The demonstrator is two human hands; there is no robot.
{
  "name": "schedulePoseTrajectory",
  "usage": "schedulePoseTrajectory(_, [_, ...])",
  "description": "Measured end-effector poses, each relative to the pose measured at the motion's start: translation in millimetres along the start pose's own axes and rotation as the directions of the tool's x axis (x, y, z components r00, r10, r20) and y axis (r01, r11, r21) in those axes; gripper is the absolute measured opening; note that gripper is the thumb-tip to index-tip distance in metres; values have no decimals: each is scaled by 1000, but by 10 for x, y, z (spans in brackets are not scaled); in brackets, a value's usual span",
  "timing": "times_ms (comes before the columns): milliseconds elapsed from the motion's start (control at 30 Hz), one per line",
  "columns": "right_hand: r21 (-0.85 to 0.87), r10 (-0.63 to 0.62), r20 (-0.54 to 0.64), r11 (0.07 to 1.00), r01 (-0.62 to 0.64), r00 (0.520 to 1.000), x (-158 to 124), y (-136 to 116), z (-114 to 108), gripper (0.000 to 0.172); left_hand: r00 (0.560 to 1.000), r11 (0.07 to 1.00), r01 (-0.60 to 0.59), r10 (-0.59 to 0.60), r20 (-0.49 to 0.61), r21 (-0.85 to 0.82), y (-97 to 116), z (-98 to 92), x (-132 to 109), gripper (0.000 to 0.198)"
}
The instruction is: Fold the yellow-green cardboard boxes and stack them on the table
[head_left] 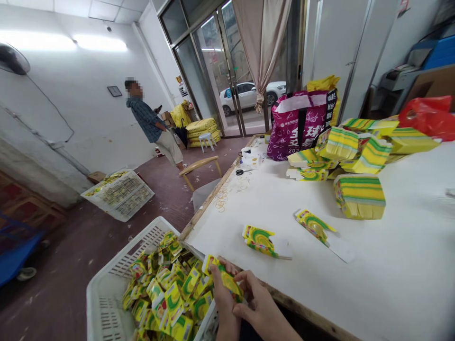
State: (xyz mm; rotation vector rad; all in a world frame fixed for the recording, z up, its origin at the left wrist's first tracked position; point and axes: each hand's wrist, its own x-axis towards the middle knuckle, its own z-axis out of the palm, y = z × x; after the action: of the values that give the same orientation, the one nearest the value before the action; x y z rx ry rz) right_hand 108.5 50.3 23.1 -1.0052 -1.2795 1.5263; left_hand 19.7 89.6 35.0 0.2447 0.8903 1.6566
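My left hand [224,303] holds a small yellow and green carton [229,280] at the table's near edge, thumb on one side and fingers behind. At the carton's near end, my right hand [259,303] has its thumb and fingers closed around the end flap area. Below and to the left stands a white plastic basket [93,289], heaped with many similar small cartons [174,300]. On the white table top, one opened carton [260,240] lies ahead of my hands. Another opened carton [314,225] with a white flap lies farther right.
Stacks of flat cartons [359,196] and a purple bag [289,128] stand across the table. Scissors [243,172] and rubber bands [221,199] lie near its left edge. A chair [199,166], a second basket [122,196] and a standing person [145,118] are beyond.
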Motion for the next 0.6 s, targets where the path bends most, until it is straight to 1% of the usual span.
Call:
schedulePoseTrajectory(100, [-39,18,-24,999,-19,1000,28,4,-62,34,999,999,28,-27,-32,21,-49,-86,-33,56])
schedulePoseTrajectory(167, [-66,-12,-53,998,9,999,69,-14,-135,28,999,999,39,-39,-34,11,-72,-153,-60,66])
schedulePoseTrajectory(233, [-55,-51,-72,997,47,996,115,-24,-189,22,999,1000,11,-10,-35,18,-85,-199,-67,69])
schedulePoseTrajectory(300, [-58,-71,-109,996,65,991,154,-6,-203,23,998,998,-38,41,-52,53,-94,-223,-46,60])
schedulePoseTrajectory(367, [-117,-86,-169,991,67,982,181,34,-194,29,994,994,-72,79,-81,86,-95,-241,-8,51])
schedulePoseTrajectory(433, [-180,-126,-205,980,89,971,194,68,-211,35,994,991,-57,68,-84,121,-61,-267,29,53])
schedulePoseTrajectory(500, [-224,-176,-196,966,130,965,195,68,-294,36,998,977,-43,53,-41,207,45,-305,51,53])
schedulePoseTrajectory(533, [-259,-200,-187,954,148,962,193,52,-359,35,997,959,-75,78,-2,272,132,-326,54,53])
schedulePoseTrajectory(567, [-312,-228,-172,935,166,958,191,23,-432,33,989,927,-148,138,54,344,239,-345,52,51])
schedulePoseTrajectory(600, [-384,-258,-147,904,185,955,189,-17,-504,31,967,876,-252,215,134,412,359,-359,44,51])
